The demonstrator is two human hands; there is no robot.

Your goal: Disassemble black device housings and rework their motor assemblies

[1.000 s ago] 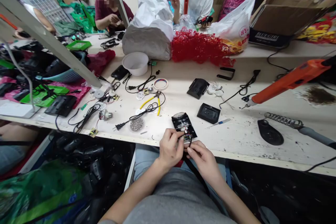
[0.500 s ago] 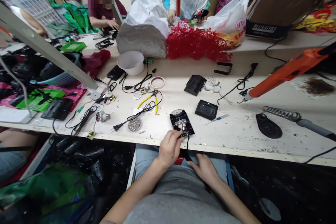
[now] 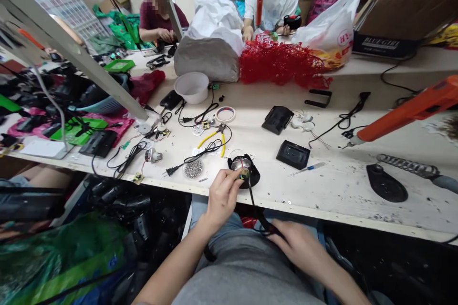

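My left hand [image 3: 222, 195] is closed on a small black open device [image 3: 244, 169] with a metal part and wires inside, holding it tilted at the near edge of the workbench [image 3: 322, 186]. A black cable [image 3: 255, 209] runs from the device down to my lap. My right hand [image 3: 298, 245] rests low on my lap, fingers curled around that cable. A dish of small screws [image 3: 193, 168] lies just left of the device.
Yellow-handled pliers [image 3: 213, 137], a tape roll [image 3: 225, 114], black covers [image 3: 293, 154] [image 3: 277, 119], a small screwdriver [image 3: 308, 168] and an orange heat tool [image 3: 408, 112] lie on the bench. A soldering iron stand [image 3: 408, 167] sits right. Two people work at the far side.
The device has been tipped up from lying flat. My right hand left it, dropped to my lap and moved right, drawing the cable down.
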